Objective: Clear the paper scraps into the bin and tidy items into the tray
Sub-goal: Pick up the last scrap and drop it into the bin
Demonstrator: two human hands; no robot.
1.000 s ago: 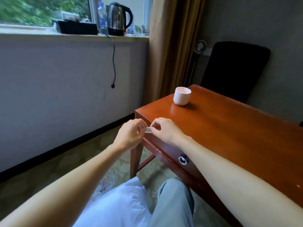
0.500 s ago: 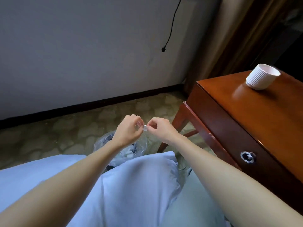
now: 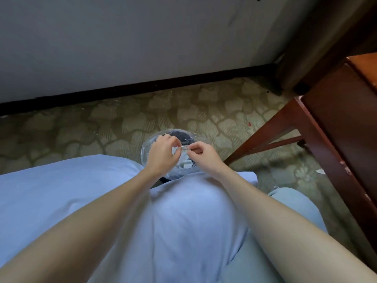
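Currently, item by item, as you have it:

1. Step: scrap disposal, bin phase. Judged: drop not yet made. The tidy-to-tray part can't be assessed, as no tray is in view.
2. L hand (image 3: 161,153): fingers curled, thumb + forefinger pinching one end of the paper scrap (image 3: 184,147).
3. R hand (image 3: 204,155): same posture, pinching the opp. end. Your hands sit close together, fingertips nearly meeting, w/ only the scrap between them.
4. Paper scrap: small, pale, thin. It is held directly over the bin mouth, not touching the bin. Too small to tell whether it is whole or torn.
5. Bin (image 3: 149,144): round, dark, w/ a clear plastic liner. It stands on the carpet (image 3: 81,129) just beyond your knees. White bits (image 3: 186,165) lie inside.
6. Next move, judged: you need only loosen both pinches while over the opening. Light paper may drift or cling to a finger or the liner, so release low & centred.
7. Table (image 3: 336,119): red-brown wood, at your right, w/ its leg near the bin.
8. Pale bit (image 3: 320,171): on the carpet beside the table. Poss. another scrap, but can't confirm.
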